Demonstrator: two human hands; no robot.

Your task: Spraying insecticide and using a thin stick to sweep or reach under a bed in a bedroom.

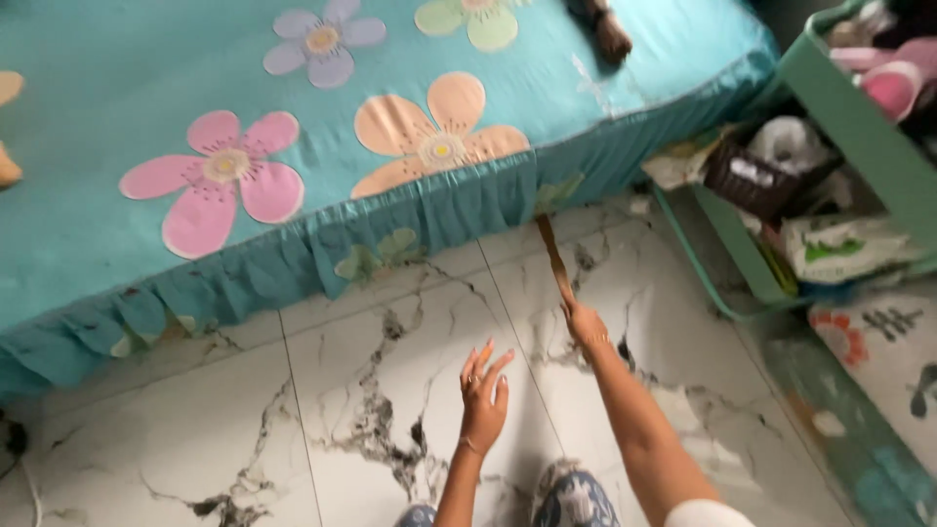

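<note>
My right hand (586, 323) is closed around a thin brown stick (554, 256) that slants up and away, with its far end at the frilled edge of the bed (322, 234). My left hand (484, 388) hovers over the marble floor tiles (390, 371) with its fingers spread and nothing in it. The bed carries a teal cover with large pink, peach and lilac flowers. The far tip of the stick is hidden at the bed's skirt.
A green shelf rack (830, 107) stands at the right, stuffed with bags, a dark basket and cloths. A dark brown object (610, 34) lies on the bed's far edge. My patterned trouser knees (571, 498) show at the bottom.
</note>
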